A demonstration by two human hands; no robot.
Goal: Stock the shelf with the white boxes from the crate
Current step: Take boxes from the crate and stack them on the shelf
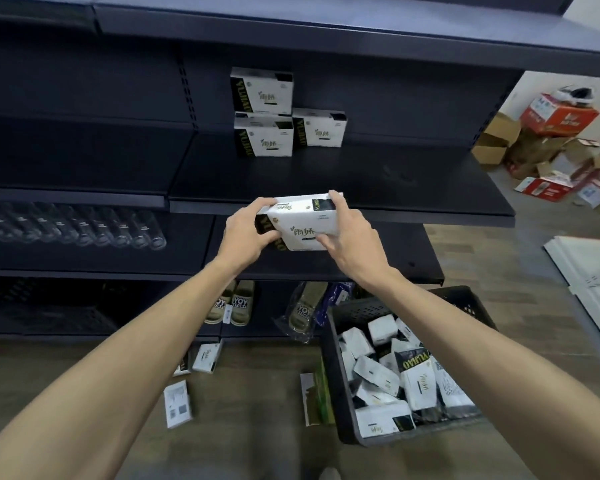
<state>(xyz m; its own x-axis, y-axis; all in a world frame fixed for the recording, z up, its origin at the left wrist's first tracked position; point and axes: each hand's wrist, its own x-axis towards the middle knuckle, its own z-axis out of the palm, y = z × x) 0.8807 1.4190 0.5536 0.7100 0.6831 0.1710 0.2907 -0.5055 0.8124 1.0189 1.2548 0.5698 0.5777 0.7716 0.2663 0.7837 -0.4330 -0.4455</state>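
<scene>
Both hands, left hand [245, 233] and right hand [352, 233], grip a white box [298, 221] by its ends, long axis crosswise, level with the shelf [430, 188] edge ahead, crate [340, 393] below right.

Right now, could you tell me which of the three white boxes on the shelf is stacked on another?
The upper box: it sits on the left box, while the right box stands on the shelf.

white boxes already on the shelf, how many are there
3, all on the shelf: lower left box, lower right box beside it, top box stacked on the lower left one. More could be hidden behind them.
</scene>
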